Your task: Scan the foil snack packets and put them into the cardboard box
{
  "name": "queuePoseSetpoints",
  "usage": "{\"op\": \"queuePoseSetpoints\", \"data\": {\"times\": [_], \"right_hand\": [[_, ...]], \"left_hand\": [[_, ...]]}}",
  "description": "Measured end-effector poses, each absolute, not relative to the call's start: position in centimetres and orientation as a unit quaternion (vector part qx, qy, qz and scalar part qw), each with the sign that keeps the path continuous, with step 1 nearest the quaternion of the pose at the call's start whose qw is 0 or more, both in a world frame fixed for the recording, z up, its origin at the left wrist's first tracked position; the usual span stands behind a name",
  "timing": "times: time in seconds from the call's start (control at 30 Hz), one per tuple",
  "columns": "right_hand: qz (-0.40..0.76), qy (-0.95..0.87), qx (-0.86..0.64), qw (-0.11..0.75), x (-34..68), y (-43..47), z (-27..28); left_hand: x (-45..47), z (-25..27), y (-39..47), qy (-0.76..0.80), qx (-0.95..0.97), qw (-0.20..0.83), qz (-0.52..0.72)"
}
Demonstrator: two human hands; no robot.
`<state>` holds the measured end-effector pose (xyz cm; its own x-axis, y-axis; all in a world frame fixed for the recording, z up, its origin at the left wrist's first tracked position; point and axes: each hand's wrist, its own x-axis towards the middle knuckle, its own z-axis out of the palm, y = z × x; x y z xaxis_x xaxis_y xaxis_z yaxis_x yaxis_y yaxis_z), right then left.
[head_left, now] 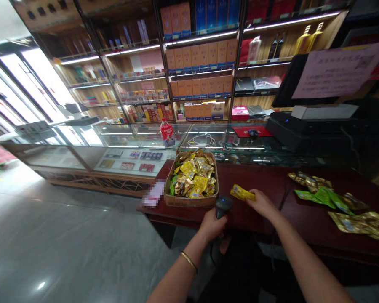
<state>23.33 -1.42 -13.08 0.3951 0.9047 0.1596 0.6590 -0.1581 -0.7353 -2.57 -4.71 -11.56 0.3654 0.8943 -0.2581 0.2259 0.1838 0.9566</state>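
My left hand (pixel 211 225) is wrapped round the handle of a dark barcode scanner (pixel 223 205), its head tilted up just above the table's front edge. Between the fingers of my right hand (pixel 261 203) is a yellow snack packet (pixel 241 192), held over the dark red table (pixel 255 219). Left of both hands stands a cardboard box (pixel 189 201), filled with gold, yellow and green snack packets (pixel 196 173). More packets lie to the right: gold ones (pixel 360 223) near the edge and green ones (pixel 325 196) behind them.
A glass display counter (pixel 129 143) runs behind the table, with a red bottle (pixel 166 131) and a white cable (pixel 201 141) on it. At the right back stands a monitor (pixel 293 80) with a pink paper sheet. Shelves of boxes (pixel 200 57) line the wall.
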Motion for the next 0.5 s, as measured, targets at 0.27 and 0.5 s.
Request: {"op": "queuePoseSetpoints", "data": {"times": [0.27,0.5], "right_hand": [[0.204,-0.457,-0.682,0.533,18.2,-4.1,-16.2],[0.220,-0.444,-0.666,0.558,18.4,-4.3,-15.6]], "left_hand": [[-4.4,-7.4,-7.4,0.399,0.476,0.692,0.369],[-4.6,-6.2,-7.5,0.407,0.470,0.693,0.364]]}}
